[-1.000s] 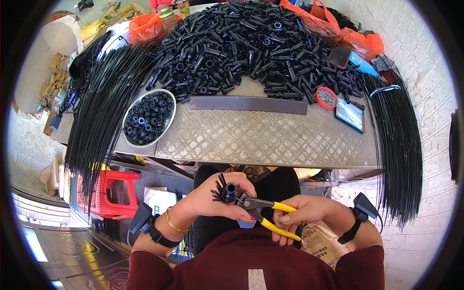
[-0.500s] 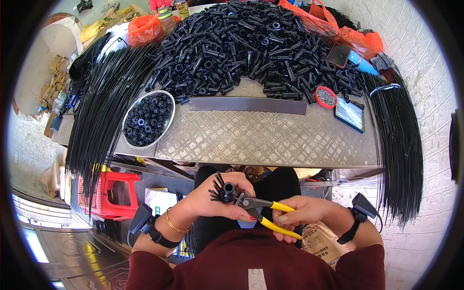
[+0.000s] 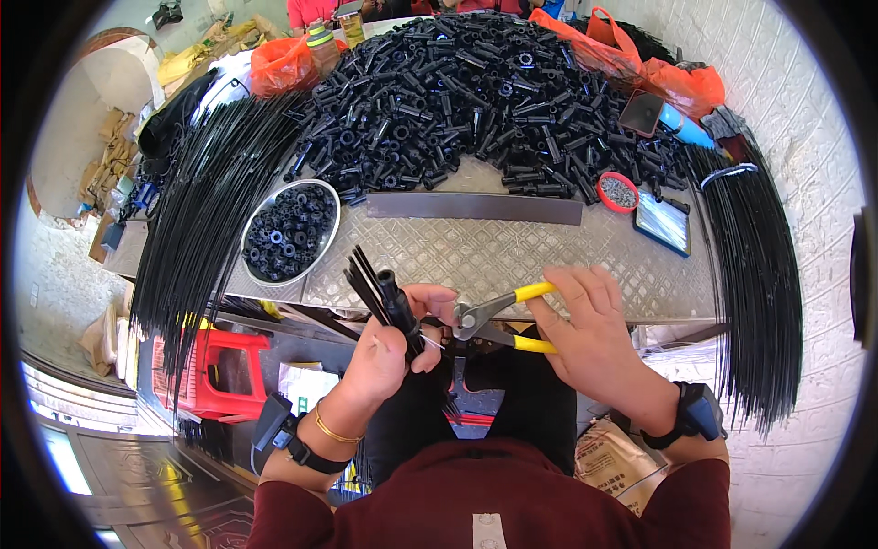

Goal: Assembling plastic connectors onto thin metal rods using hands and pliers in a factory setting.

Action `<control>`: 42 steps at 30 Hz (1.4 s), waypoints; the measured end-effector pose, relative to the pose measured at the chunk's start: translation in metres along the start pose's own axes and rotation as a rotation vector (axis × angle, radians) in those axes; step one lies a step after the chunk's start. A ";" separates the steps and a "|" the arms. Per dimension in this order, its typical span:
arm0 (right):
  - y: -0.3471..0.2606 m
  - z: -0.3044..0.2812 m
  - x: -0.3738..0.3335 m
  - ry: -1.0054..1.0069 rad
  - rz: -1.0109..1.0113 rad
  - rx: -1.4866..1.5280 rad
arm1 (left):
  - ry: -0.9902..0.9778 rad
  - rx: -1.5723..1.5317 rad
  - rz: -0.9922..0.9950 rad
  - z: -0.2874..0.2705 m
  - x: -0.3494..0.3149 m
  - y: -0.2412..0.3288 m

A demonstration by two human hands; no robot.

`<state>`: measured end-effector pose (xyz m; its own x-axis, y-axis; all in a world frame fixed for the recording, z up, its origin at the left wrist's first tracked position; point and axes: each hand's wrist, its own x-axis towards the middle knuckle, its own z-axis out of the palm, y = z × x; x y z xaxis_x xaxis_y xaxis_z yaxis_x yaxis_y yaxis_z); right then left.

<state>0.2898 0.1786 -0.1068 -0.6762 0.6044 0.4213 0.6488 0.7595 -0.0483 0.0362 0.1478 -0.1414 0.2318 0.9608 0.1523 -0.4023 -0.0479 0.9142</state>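
My left hand [image 3: 380, 361] is closed around a black plastic tube-shaped fitting [image 3: 393, 297] and several thin black rods [image 3: 363, 279], all tilted upward. A thin pale strand sticks out by its fingers. Yellow-handled pliers [image 3: 530, 291] are in my right hand [image 3: 585, 329], with the handles spread apart. The pliers' head lies right by my left fingertips, beside the fitting. I cannot tell whether the jaws touch anything. Across the table lies a large heap of similar black fittings [image 3: 439, 101].
A metal bowl of black rings [image 3: 338, 220] stands at the table's left. Long black rods hang over the left [image 3: 197, 210] and right [image 3: 754, 274] table edges. A flat dark bar [image 3: 476, 208], a red dish [image 3: 602, 194] and a phone [image 3: 642, 108] lie farther back. A red stool [image 3: 256, 366] stands below left.
Both hands have risen toward the table edge. My left hand has turned, so the fitting and rods now point up and away. The right hand has opened wider on the pliers' handles.
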 end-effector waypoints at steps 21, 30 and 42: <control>0.000 0.023 0.013 0.270 -0.299 -0.145 | 0.075 -0.046 -0.055 -0.003 -0.011 0.004; -0.016 0.023 -0.005 -0.127 -0.065 0.490 | 0.082 0.107 0.127 -0.003 -0.013 -0.004; 0.000 -0.005 -0.016 -1.128 0.376 1.522 | -0.204 0.284 -0.037 0.000 -0.026 0.007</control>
<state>0.3024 0.1675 -0.1096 -0.8784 0.1414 -0.4566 0.4112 -0.2634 -0.8726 0.0275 0.1222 -0.1384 0.4256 0.8901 0.1632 -0.1343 -0.1162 0.9841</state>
